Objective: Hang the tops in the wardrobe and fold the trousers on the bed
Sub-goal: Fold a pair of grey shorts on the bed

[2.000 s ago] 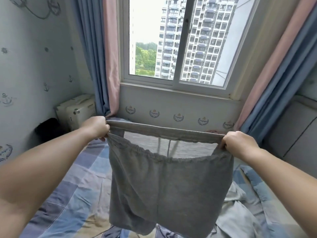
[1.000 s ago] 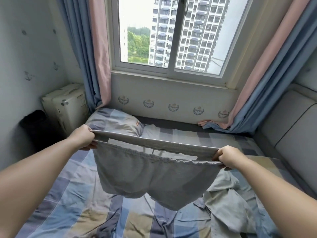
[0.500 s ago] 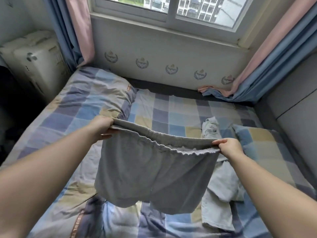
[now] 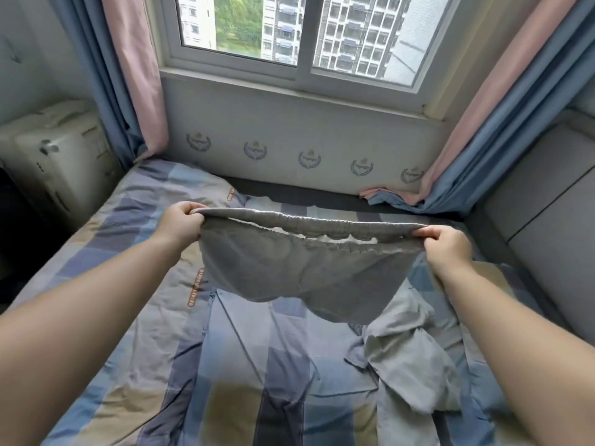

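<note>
Shorts (image 4: 299,272): grey, held above the bed (image 4: 225,365), waistband stretched flat for folding.
Left hand (image 4: 182,225): my fingers pinch one waistband end.
Right hand (image 4: 447,249): pinches the other, keeping tension.

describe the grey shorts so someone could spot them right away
Below the window, over the checked bed, the grey shorts hang stretched between the left hand and right hand. Unlike the paler crumpled garment lying on the bedding, they are held up by their elastic waistband.
</note>
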